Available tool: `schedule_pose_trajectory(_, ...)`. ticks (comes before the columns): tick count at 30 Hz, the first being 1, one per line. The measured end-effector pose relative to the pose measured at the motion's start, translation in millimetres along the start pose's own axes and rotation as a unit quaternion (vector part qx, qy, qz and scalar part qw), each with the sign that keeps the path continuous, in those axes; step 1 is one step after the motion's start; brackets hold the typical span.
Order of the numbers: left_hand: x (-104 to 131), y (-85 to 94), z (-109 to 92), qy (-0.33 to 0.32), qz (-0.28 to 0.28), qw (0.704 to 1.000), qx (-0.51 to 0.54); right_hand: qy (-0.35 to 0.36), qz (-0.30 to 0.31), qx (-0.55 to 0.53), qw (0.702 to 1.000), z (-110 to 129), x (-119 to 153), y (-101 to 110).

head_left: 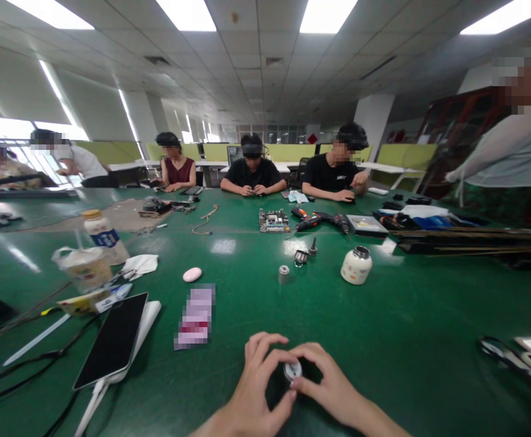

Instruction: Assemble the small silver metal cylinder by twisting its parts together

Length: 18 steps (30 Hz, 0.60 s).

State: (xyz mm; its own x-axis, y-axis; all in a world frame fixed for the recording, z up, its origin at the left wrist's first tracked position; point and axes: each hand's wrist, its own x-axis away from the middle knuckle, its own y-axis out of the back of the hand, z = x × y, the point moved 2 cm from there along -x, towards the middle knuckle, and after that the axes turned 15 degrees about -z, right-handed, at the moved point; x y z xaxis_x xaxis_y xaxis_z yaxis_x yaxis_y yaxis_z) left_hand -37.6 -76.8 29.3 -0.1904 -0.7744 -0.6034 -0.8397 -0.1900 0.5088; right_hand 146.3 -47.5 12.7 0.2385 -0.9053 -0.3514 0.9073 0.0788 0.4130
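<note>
A small round silver metal part with a pale, disc-like face is held low over the green table, near its front edge. My right hand pinches it between thumb and forefinger from the right. My left hand curls round its left side, with index finger and thumb closed in at its rim. The fingers partly cover the part. Farther ahead stand a small grey metal cylinder, a metal piece with a ring and a dark pointed piece.
A cream-coloured jar stands right of the metal pieces. To the left lie a pale pink oval object, a purple packet and a tablet with cables. Power drills and a circuit board lie farther back, before several seated people.
</note>
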Motion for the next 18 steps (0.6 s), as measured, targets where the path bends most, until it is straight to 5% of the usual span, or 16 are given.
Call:
schedule_pose_trajectory(12,-6.5,-6.2,8.3,0.085,-0.056,0.995,0.020,-0.012,0.006,0.015,1.000,3.0,-5.2,-1.9)
schedule_pose_trajectory(18,-3.7,-1.6,18.7,0.072,-0.192,0.974,-0.101,-0.023,0.015,0.017,0.999,5.0,-6.3,-1.1)
